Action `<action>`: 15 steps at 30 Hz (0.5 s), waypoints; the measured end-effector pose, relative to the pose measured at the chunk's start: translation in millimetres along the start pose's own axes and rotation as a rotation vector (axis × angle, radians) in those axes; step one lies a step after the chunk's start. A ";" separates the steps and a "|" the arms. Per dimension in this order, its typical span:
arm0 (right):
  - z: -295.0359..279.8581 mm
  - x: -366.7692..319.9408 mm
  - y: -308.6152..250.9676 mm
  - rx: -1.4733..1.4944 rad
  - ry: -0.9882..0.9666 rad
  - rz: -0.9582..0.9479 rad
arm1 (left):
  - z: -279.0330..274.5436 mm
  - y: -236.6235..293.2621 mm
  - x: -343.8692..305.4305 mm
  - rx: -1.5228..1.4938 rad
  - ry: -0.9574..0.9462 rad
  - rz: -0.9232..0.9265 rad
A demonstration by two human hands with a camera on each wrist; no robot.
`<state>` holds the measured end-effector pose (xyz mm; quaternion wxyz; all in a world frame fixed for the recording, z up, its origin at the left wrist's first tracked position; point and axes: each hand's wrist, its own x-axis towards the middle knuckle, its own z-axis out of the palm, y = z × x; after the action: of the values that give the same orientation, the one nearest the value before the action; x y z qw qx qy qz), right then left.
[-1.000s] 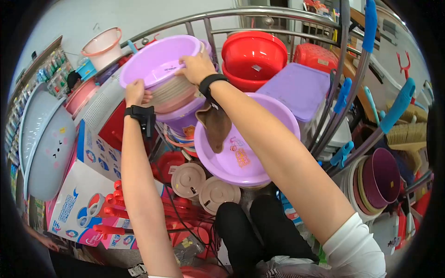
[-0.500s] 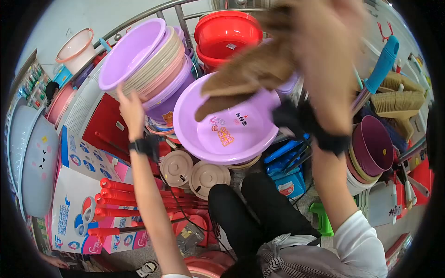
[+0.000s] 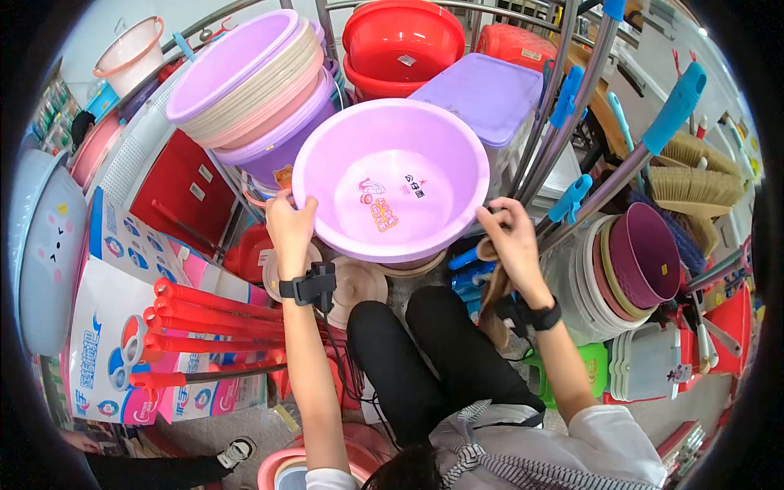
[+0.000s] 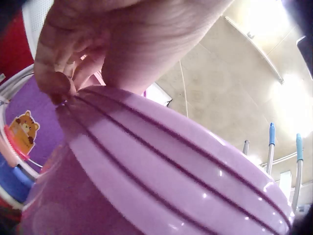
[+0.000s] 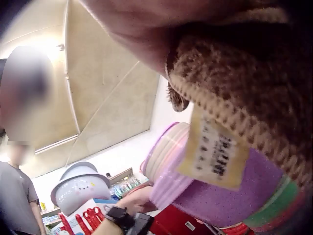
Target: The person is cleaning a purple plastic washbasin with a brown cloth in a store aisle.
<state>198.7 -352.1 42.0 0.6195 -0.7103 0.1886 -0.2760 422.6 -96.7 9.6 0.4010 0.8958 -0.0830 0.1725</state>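
Observation:
A round light-purple basin [image 3: 335,180] with printed characters on its floor stands in front of the person's knees. My left hand [image 3: 289,233] grips its rim on the left; the left wrist view shows the fingers curled over the edge above the basin's ridged outer wall [image 4: 161,152]. At the opposite side, my right hand [image 3: 514,245] has its thumb and forefinger right at the rim. That same hand holds a brown cloth [image 3: 495,306], which hangs below the palm. Stitched edging and a pale label [image 5: 215,152] show on the cloth [image 5: 234,88] in the right wrist view.
A tilted stack of basins [image 3: 245,77] leans at the back left. Red basins [image 3: 402,49] and a purple-lidded box [image 3: 490,94] stand behind. Metal poles with blue handles [image 3: 676,106] rise at right, near nested buckets [image 3: 649,253]. Red-handled tools [image 3: 214,314] jut in from the left.
Both hands have left the tilted basin stack. The right hand swept the brown cloth over the purple basin and came down at its right rim, while the left took the left rim.

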 end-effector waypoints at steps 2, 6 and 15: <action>18.6 15.2 23.0 -0.103 0.035 0.038 | -7.5 9.4 -6.7 -0.036 -0.023 -0.030; 25.0 25.2 29.2 -0.226 0.141 0.025 | -1.7 8.9 -5.7 -0.026 0.086 0.012; 23.0 23.3 28.4 -0.129 0.145 0.032 | -13.1 29.1 -11.2 -0.095 0.062 0.018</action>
<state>233.3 -353.0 15.9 0.5614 -0.7238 0.2617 -0.3041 400.6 -106.2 33.5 0.4438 0.8693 -0.0864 0.1997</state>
